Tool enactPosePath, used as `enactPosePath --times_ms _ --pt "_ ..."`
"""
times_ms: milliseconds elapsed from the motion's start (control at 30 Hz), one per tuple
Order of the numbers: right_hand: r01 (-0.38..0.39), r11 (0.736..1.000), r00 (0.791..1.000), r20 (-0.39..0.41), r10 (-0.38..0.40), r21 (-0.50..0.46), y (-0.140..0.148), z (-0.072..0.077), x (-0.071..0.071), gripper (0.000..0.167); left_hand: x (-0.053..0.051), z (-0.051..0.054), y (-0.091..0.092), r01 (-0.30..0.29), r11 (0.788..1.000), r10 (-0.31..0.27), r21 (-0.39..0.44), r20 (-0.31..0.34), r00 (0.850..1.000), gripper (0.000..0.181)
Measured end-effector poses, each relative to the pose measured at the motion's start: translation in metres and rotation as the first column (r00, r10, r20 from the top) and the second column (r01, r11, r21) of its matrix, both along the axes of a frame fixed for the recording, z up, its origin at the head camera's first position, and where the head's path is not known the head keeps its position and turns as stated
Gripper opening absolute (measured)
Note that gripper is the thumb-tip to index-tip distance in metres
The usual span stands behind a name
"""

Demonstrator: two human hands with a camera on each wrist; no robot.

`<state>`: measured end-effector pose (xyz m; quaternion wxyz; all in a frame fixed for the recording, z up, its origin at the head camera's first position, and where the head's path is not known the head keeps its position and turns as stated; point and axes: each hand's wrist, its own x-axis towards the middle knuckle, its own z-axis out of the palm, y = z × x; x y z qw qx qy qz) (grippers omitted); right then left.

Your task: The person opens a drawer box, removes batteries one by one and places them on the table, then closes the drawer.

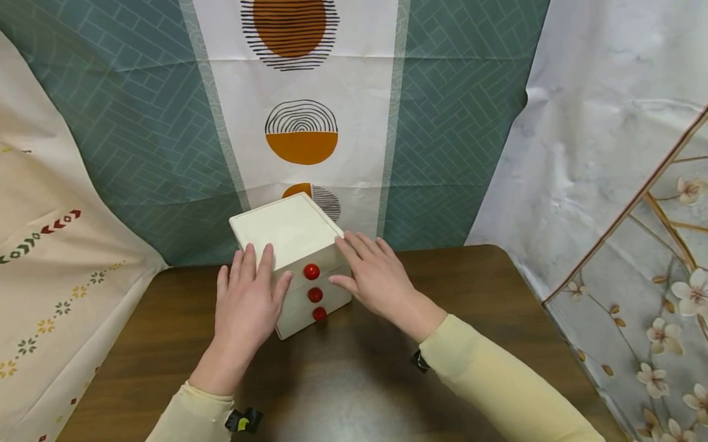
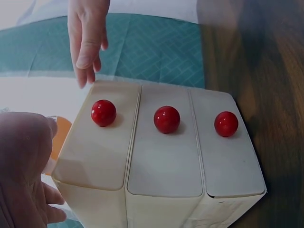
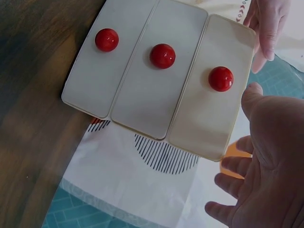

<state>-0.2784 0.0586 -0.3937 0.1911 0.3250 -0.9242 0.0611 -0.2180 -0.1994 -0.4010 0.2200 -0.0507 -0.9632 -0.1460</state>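
Observation:
A white box of three stacked drawers (image 1: 287, 228), each front with a round red knob (image 1: 312, 271), stands slightly turned on the wooden table. At its left front top edge is my left hand (image 1: 246, 305), fingers extended toward the lid. My right hand (image 1: 378, 273) is by the right front top corner, its fingers also stretched out. In the left wrist view all three drawers (image 2: 164, 161) look closed. The right wrist view shows the right hand (image 3: 270, 152) beside the top drawer (image 3: 213, 109). Whether either hand touches the box, I cannot tell.
The dark wooden table (image 1: 352, 397) extends in front of and around the box. A patterned green and white cloth (image 1: 159, 125) hangs close behind it. Other cloths hang at the left (image 1: 41, 281) and right (image 1: 616, 130).

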Motion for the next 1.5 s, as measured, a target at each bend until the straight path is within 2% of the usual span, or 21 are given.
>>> enactPosePath --times_ms 500,933,1167,1500 --pt "-0.004 0.999 1.000 0.030 0.003 0.047 -0.007 0.001 -0.012 0.080 -0.003 -0.001 -0.007 -0.015 1.000 0.015 0.008 -0.049 0.999 0.066" --pt "-0.035 0.999 0.998 0.062 0.034 0.015 -0.009 0.001 -0.020 0.079 -0.004 -0.001 -0.010 -0.022 1.000 0.022 0.000 -0.046 0.999 0.062" --pt "-0.042 0.999 0.997 0.071 0.043 -0.013 -0.009 -0.003 -0.021 0.080 -0.004 -0.001 -0.011 -0.031 0.999 0.031 -0.007 -0.037 0.999 0.056" --pt "-0.038 0.999 0.996 0.082 0.040 -0.030 -0.008 -0.005 -0.018 0.082 -0.004 -0.001 -0.010 -0.025 0.999 0.023 -0.024 -0.090 0.996 0.050"
